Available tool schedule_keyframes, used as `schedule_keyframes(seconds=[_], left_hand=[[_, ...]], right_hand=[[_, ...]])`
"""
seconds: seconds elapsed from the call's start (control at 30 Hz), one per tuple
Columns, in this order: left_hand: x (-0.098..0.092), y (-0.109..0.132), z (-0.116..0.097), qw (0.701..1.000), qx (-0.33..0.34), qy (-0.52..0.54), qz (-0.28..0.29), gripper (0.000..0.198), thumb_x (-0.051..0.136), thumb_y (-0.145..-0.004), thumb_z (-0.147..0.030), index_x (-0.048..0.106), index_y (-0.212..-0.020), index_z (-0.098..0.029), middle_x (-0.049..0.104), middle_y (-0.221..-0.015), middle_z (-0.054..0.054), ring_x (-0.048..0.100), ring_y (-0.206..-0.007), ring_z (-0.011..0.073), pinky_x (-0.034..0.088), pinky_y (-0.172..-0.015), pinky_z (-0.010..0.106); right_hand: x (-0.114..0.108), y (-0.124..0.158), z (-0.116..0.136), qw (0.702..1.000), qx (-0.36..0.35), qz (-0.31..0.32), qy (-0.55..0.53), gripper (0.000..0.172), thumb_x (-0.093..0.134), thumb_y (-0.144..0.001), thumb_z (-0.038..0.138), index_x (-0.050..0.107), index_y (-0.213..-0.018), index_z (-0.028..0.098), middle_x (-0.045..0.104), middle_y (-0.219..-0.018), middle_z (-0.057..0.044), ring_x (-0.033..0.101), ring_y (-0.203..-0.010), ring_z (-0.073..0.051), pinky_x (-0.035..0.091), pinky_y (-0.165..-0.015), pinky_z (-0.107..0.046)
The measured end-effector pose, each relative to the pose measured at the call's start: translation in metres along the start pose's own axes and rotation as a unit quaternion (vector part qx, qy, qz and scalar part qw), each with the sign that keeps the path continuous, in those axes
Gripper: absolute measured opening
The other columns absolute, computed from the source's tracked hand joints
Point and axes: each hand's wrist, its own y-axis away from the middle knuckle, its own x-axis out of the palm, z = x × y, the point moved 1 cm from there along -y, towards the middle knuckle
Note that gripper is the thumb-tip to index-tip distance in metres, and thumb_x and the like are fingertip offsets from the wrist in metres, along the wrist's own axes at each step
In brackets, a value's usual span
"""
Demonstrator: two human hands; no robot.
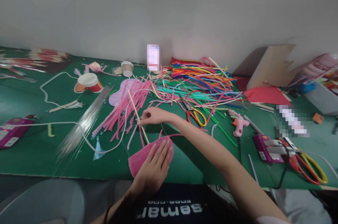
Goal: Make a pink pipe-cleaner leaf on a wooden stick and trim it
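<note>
**crafty_k:** Left hand (154,167) lay flat, fingers spread, on the pink fan (134,164) at the table (39,153)'s front edge. Right hand (153,115) pinched the wooden stick (133,104) just above it.

**gluegun99:** Risky imo. 1 sideways tug and that stick probably skews, or the pleats pop loose under the palm.

1. Soft, even overhead light, moderate brightness, and no hard glare on the green tabletop (34,157).
2. A dark, soft-edged shadow sits under the forearm at centre frame.
3. The right hand (153,115) and its pinched stick (134,107) read sharp.
4. The left side smears, with the silver wires (84,122) streaked by blur.
5. The frame edges bow, wide-angle.
6. Mosaic patches at top, centre and right.
</note>
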Motion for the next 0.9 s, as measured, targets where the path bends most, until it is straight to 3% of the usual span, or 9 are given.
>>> schedule_keyframes(seconds=[0.13,0.23,0.33,0.4,0.5,0.57,0.63,0.77,0.9], left_hand=[[-0.005,-0.003,0.010,0.998,0.056,0.008,-0.033,0.055,0.038,-0.090,-0.018,0.039,-0.145,-0.011,0.035,-0.152,0.012,0.027,-0.142,0.0272,0.013,-0.118,0.050],[-0.002,-0.008,0.024,0.998,0.059,0.014,-0.020,0.059,0.034,-0.089,-0.014,0.034,-0.147,-0.011,0.040,-0.150,0.012,0.028,-0.142,0.0249,0.015,-0.117,0.048],[0.005,-0.016,0.036,0.999,0.032,0.037,0.016,0.058,0.037,-0.091,-0.024,0.032,-0.148,-0.013,0.042,-0.149,0.011,0.027,-0.142,0.0245,0.016,-0.117,0.048],[0.009,-0.020,0.038,0.998,0.009,0.046,0.033,0.059,0.039,-0.093,-0.039,0.035,-0.147,-0.014,0.040,-0.150,0.011,0.028,-0.142,0.0252,0.016,-0.117,0.046],[0.013,-0.023,0.037,0.998,-0.003,0.050,0.040,0.072,0.038,-0.091,-0.058,0.038,-0.145,-0.011,0.038,-0.151,0.014,0.028,-0.142,0.0270,0.020,-0.116,0.045],[0.015,-0.022,0.035,0.998,-0.002,0.054,0.042,0.080,0.039,-0.087,-0.065,0.037,-0.145,-0.010,0.036,-0.151,0.017,0.026,-0.143,0.0292,0.021,-0.115,0.045],[0.017,-0.021,0.035,0.998,-0.002,0.057,0.041,0.085,0.042,-0.085,-0.067,0.035,-0.146,-0.008,0.034,-0.152,0.019,0.024,-0.143,0.0311,0.022,-0.115,0.047],[0.019,-0.018,0.036,0.997,-0.018,0.069,0.035,0.081,0.043,-0.089,-0.059,0.032,-0.146,-0.004,0.030,-0.153,0.021,0.021,-0.144,0.0322,0.022,-0.115,0.047],[0.019,-0.017,0.035,0.996,-0.027,0.077,0.036,0.071,0.043,-0.093,-0.050,0.033,-0.146,-0.004,0.031,-0.153,0.019,0.021,-0.144,0.0306,0.022,-0.116,0.044]], right_hand=[[-0.031,0.037,-0.002,0.996,-0.006,-0.008,-0.088,0.024,0.066,-0.077,0.041,0.070,-0.075,0.017,0.069,-0.075,0.001,0.057,-0.069,-0.011,0.039,-0.062,-0.021],[-0.040,0.061,-0.025,0.980,0.047,-0.163,-0.100,0.020,0.067,-0.075,0.035,0.069,-0.072,0.016,0.067,-0.071,0.000,0.058,-0.069,-0.011,0.040,-0.062,-0.021],[-0.028,0.076,-0.054,0.939,0.108,-0.302,-0.122,0.022,0.061,-0.080,0.037,0.067,-0.082,0.016,0.068,-0.077,-0.001,0.059,-0.070,-0.012,0.042,-0.061,-0.022],[-0.015,0.084,-0.065,0.930,0.143,-0.328,-0.090,0.027,0.053,-0.086,0.039,0.068,-0.084,0.016,0.068,-0.079,-0.003,0.060,-0.070,-0.013,0.044,-0.064,-0.024],[0.001,0.098,-0.061,0.918,0.139,-0.369,0.045,0.029,0.049,-0.091,0.038,0.068,-0.088,0.016,0.069,-0.086,-0.006,0.062,-0.082,-0.018,0.045,-0.078,-0.030],[0.010,0.110,-0.051,0.886,0.130,-0.418,0.154,0.024,0.051,-0.092,0.034,0.067,-0.097,0.017,0.067,-0.099,-0.010,0.059,-0.099,-0.022,0.043,-0.090,-0.035],[0.021,0.122,-0.043,0.880,0.118,-0.412,0.202,0.021,0.049,-0.093,0.030,0.066,-0.100,0.019,0.065,-0.101,-0.010,0.056,-0.103,-0.023,0.043,-0.092,-0.036],[0.052,0.143,-0.040,0.910,0.106,-0.345,0.204,0.016,0.052,-0.092,0.026,0.065,-0.098,0.021,0.065,-0.094,-0.008,0.057,-0.096,-0.024,0.045,-0.090,-0.038],[0.082,0.154,-0.038,0.922,0.129,-0.329,0.159,0.026,0.048,-0.093,0.020,0.059,-0.117,0.019,0.065,-0.098,-0.009,0.058,-0.093,-0.023,0.049,-0.084,-0.036]])
